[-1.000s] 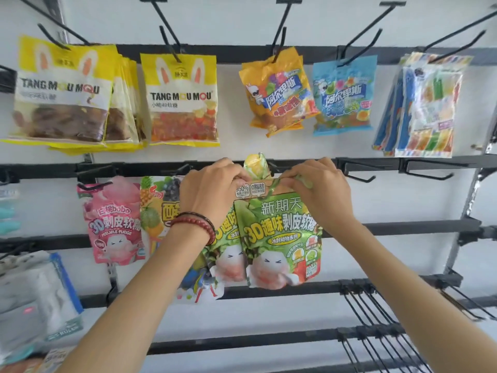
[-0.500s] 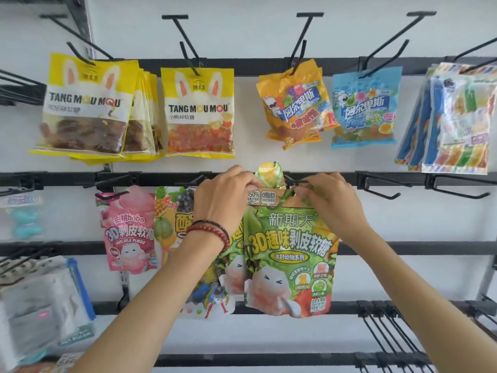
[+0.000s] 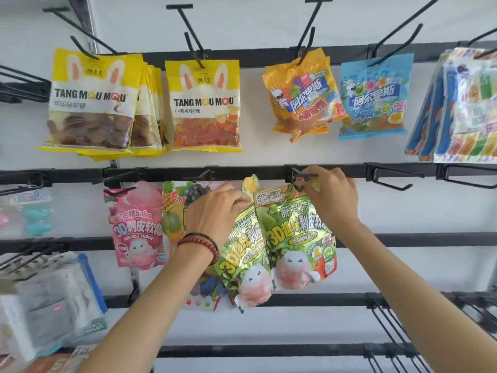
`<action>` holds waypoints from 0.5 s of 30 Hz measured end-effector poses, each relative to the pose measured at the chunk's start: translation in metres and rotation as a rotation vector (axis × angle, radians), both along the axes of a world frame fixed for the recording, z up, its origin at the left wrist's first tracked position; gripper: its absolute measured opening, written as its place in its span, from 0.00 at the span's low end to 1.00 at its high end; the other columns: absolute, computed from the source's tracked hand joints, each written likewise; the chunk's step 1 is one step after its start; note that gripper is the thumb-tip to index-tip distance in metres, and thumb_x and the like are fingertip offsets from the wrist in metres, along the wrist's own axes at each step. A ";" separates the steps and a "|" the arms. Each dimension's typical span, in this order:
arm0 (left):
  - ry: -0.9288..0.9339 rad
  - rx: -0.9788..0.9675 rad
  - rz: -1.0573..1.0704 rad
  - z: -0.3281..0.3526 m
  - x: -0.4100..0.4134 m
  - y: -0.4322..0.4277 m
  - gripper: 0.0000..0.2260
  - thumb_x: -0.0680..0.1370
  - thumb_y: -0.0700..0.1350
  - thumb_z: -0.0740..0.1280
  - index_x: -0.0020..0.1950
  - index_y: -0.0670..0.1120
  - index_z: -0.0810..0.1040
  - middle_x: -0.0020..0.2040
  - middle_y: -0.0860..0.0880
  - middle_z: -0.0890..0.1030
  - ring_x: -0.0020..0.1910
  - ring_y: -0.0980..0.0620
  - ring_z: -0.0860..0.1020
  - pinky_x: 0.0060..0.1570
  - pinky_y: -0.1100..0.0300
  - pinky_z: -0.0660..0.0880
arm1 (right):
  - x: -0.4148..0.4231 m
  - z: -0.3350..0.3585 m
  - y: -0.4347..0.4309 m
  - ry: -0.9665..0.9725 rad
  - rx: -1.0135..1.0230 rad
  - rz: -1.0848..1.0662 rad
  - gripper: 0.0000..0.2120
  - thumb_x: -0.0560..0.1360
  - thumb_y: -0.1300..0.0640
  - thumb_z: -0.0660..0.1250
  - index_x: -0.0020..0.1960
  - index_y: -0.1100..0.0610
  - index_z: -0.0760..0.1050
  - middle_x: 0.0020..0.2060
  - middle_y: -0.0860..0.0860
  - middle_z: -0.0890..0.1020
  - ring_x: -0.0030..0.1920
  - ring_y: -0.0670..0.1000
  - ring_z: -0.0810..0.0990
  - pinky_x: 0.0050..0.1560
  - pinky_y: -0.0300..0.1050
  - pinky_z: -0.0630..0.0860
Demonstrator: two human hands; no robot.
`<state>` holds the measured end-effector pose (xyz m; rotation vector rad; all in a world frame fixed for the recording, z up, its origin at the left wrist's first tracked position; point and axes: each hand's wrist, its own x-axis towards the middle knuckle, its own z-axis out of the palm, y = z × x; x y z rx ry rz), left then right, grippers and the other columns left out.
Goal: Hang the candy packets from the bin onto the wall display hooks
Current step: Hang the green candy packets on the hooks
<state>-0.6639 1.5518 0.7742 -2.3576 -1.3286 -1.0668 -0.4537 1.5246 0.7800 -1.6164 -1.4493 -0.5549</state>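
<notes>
- A pink packet hangs off the middle rail, left of both hands
- The left hand curls its fingers on the top edge of the rear green packet
- The front green packet overlaps it, top just below the rail
- The right hand pinches that packet's top corner at a black hook; whether the hole is on the hook is hard to see
</notes>
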 end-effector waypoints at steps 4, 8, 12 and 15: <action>0.047 -0.027 0.004 -0.009 -0.026 -0.007 0.07 0.77 0.55 0.63 0.51 0.59 0.80 0.50 0.61 0.80 0.40 0.61 0.74 0.30 0.71 0.64 | 0.000 -0.004 0.009 0.048 -0.047 -0.048 0.11 0.78 0.51 0.61 0.55 0.55 0.77 0.46 0.56 0.82 0.55 0.58 0.73 0.51 0.50 0.66; 0.072 -0.076 0.011 -0.019 -0.045 -0.009 0.09 0.75 0.56 0.65 0.54 0.58 0.74 0.48 0.60 0.82 0.44 0.56 0.76 0.37 0.62 0.74 | -0.004 -0.005 0.011 0.067 -0.054 -0.076 0.12 0.78 0.54 0.59 0.57 0.58 0.76 0.48 0.59 0.81 0.54 0.60 0.73 0.52 0.51 0.66; 0.091 -0.157 0.035 -0.029 -0.054 -0.011 0.12 0.71 0.60 0.67 0.52 0.60 0.72 0.41 0.63 0.81 0.52 0.53 0.75 0.40 0.58 0.75 | -0.005 -0.005 0.015 0.087 -0.066 -0.094 0.12 0.78 0.55 0.60 0.56 0.59 0.76 0.48 0.60 0.81 0.55 0.61 0.73 0.54 0.51 0.65; 0.087 -0.193 -0.023 -0.028 -0.053 -0.021 0.09 0.71 0.60 0.68 0.47 0.58 0.77 0.42 0.63 0.82 0.38 0.67 0.73 0.34 0.66 0.68 | -0.003 -0.010 0.017 0.086 -0.020 -0.093 0.11 0.77 0.55 0.62 0.54 0.57 0.79 0.56 0.56 0.79 0.59 0.60 0.69 0.57 0.52 0.63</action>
